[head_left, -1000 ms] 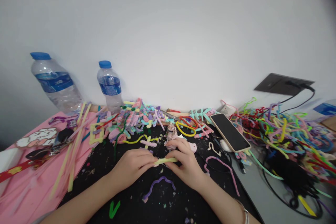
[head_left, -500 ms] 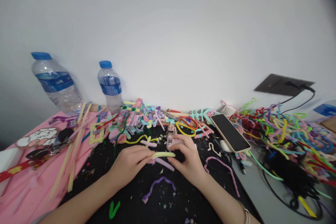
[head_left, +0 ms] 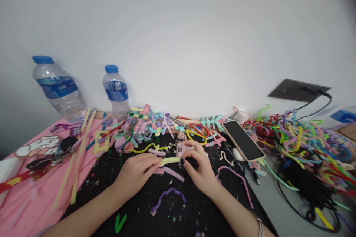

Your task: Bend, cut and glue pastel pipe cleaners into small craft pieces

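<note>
Between my hands runs a pale yellow pipe cleaner (head_left: 170,160), held roughly level above the black mat (head_left: 139,207). My left hand (head_left: 139,172) pinches its left end. At its right end, my right hand (head_left: 200,170) has thumb and fingertips closed on it, beside a small dark spot at the tips. Just below lies a lilac pipe cleaner (head_left: 174,174), its left part hidden near my left fingers. Closer to me rests a bent purple pipe cleaner (head_left: 168,192), and a green V-shaped piece (head_left: 120,223) sits left of it.
A heap of coloured pipe-cleaner pieces (head_left: 147,122) lies along the wall, with a larger tangle (head_left: 303,137) at right. A phone (head_left: 243,140) leans near it. Two water bottles (head_left: 116,90) stand at back left. Pink sheeting (head_left: 91,155) covers the left side.
My right thumb and fingertips have closed on the right end of the yellow pipe cleaner; they were apart around it before. My left hand has kept its pinch.
</note>
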